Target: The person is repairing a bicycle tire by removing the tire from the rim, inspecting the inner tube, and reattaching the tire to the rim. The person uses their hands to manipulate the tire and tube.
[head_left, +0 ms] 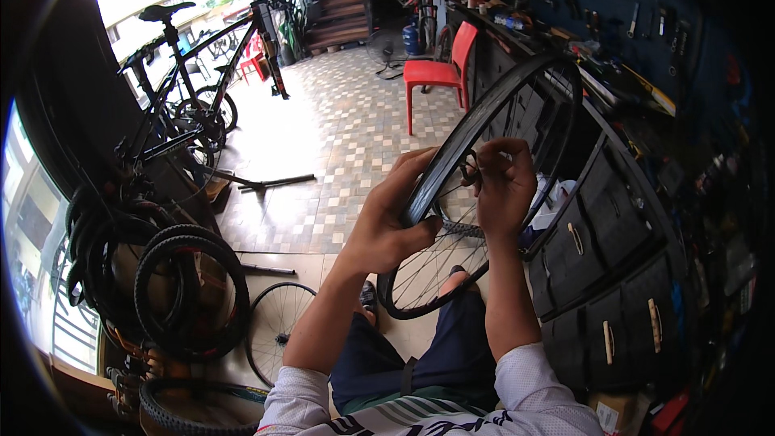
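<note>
A black bicycle wheel [462,144] stands tilted in front of me, its bare rim running up toward the right and its thin spokes visible below. My left hand [387,222] is closed round the rim's left side, with the thumb across its near face. On the spoke side of the rim, the fingers of my right hand [507,190] are bent in a pinch at a small dark piece [469,168]. What kind of piece it is, I cannot make out. The wheel's lower edge hangs over my legs.
Several tyres [192,291] hang and lie at left, beside another spoked wheel [281,337] on the floor. A bicycle frame [214,47] is held up at the back left. A red chair [436,74] stands ahead. Black drawers [597,246] and a tool-covered bench line my right.
</note>
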Available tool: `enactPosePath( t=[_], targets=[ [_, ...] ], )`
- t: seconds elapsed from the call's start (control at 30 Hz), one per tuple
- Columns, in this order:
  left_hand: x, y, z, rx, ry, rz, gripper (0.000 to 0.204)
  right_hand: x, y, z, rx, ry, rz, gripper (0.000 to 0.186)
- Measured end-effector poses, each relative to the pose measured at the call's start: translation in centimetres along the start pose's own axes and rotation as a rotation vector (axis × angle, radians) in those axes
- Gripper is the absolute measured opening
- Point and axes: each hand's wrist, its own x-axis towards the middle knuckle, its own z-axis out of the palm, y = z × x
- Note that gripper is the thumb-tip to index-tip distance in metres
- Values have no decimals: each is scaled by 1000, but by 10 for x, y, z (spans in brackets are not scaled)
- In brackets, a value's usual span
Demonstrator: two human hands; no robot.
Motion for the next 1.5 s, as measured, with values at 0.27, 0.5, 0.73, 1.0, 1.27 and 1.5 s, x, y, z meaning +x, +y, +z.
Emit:
enactPosePath(
  t=[0.27, 0.5, 0.73, 1.0, 1.27, 1.5],
  targets=[
    [2, 1, 2, -21, -9, 20, 77, -6, 4, -11, -297, -139, -166, 43],
    [3, -1, 0, -45, -14, -25, 79, -9, 12, -15, -252, -145, -193, 46],
    [7, -7, -1, 53, -22, 147, 78, -2, -2, -4, -100, 2, -4, 15],
    [6, -4, 0, -20, -53, 37, 77, -3, 4, -17, -274, -171, -185, 33],
    [6, -13, 3, -28, -67, 72, 77, -2, 1, -18, -62, -52, -32, 27],
    [6, -8, 9, -105, -62, 127, 76, -1, 3, -23, -158, -65, -8, 18]
  ],
)
